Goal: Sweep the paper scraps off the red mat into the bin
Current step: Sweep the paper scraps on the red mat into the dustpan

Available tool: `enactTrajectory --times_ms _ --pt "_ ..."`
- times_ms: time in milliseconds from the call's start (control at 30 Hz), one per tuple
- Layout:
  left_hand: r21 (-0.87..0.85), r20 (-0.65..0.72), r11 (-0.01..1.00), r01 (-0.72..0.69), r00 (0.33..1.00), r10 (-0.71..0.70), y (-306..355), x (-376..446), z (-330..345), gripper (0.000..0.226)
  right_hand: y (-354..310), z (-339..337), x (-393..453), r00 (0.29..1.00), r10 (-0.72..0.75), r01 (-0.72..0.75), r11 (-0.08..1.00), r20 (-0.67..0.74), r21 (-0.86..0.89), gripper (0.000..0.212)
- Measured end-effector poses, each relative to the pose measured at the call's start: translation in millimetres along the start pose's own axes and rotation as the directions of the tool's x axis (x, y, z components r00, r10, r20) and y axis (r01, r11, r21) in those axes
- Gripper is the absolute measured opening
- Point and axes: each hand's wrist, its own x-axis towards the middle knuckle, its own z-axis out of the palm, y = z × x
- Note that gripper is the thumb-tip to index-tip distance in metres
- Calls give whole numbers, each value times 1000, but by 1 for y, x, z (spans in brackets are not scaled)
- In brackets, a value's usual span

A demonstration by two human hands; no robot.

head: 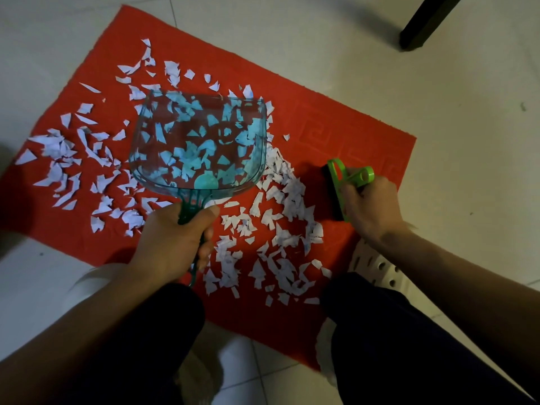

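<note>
Covering most of the red mat [336, 121], the paper scraps [280, 229] are still spread widely, so little sweeping is judged done. A teal dustpan [198, 141] is gripped by the left hand [172, 241], and a green brush [339, 191] is held by the right hand [371, 206]. No bin is seen.

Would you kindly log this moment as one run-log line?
left hand: grips dustpan handle | right hand: grips green brush | paper scraps: spread over red mat
</note>
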Motion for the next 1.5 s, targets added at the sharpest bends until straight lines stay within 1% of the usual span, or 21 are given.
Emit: enactTrajectory --times_ms 67,133,200,233,300,400,500,567,667,700,767,867,967,1033,1100,1167,1233,1300,1400,1500 --pt "-11 2 1000 17 1000 -17 -2 0 0 42 -4 8 -4 999 -6 5 1000 50 17 22" --pt "-31 5 999 36 999 -36 -4 1 0 41 -13 14 -6 992 -48 45 999 119 30 23" --pt "-28 7 999 36 999 -36 -4 1 0 41 -23 14 -6 984 -88 76 994 155 81 24" --pt "-22 7 999 32 999 -32 -4 1 0 41 -27 11 -5 982 -104 87 990 157 114 25" --pt "-25 4 999 27 1000 -27 -4 2 -1 40 -30 5 -3 986 -122 107 985 116 135 27" --pt "-54 -2 998 41 999 -41 -4 2 -1 39 -23 -3 1 996 -80 76 993 38 94 28" --pt "-42 3 998 37 999 -37 -3 2 -1 40 -9 -2 2 1000 -22 22 999 18 23 25" --pt "-29 2 999 29 1000 -29 -3 1 -1 41 -6 3 1 1000 2 -2 1000 30 4 25" --pt "-32 1 999 35 999 -35 -3 2 -1 41 -15 15 0 993 -16 14 1000 121 18 26" --pt "-29 1 999 35 999 -35 -3 1 -1 41 -20 17 0 988 -19 14 999 152 34 26" --pt "-16 1 999 29 1000 -29 -2 1 -2 41 -31 18 1 985 -37 19 994 169 107 28" --pt "-8 1 1000 26 1000 -26 0 1 -2 41 -40 11 4 988 -67 43 985 138 165 32" --pt "-10 2 999 37 999 -37 1 1 -2 41 -34 4 14 999 -15 8 991 53 134 34" --pt "-14 3 999 38 999 -38 1 1 -2 41 -27 1 22 999 19 -21 996 30 88 31" --pt "-18 1 999 36 999 -36 0 1 -2 41 -26 4 27 996 63 -65 997 56 44 25" --pt "-19 -3 999 33 999 -33 0 0 -2 41 -32 11 28 992 68 -71 997 104 26 24" --pt "-25 -3 999 34 999 -35 1 0 -2 41 -41 18 27 983 16 -25 999 180 45 29" --pt "-35 4 999 39 999 -39 1 0 -2 41 -48 18 26 978 -40 21 995 204 94 34" --pt "-51 7 998 44 999 -43 0 0 -4 41 -49 9 27 988 -75 56 988 131 144 35" --pt "-49 3 998 41 999 -41 0 0 -5 42 -38 2 26 997 -38 29 992 71 123 36"
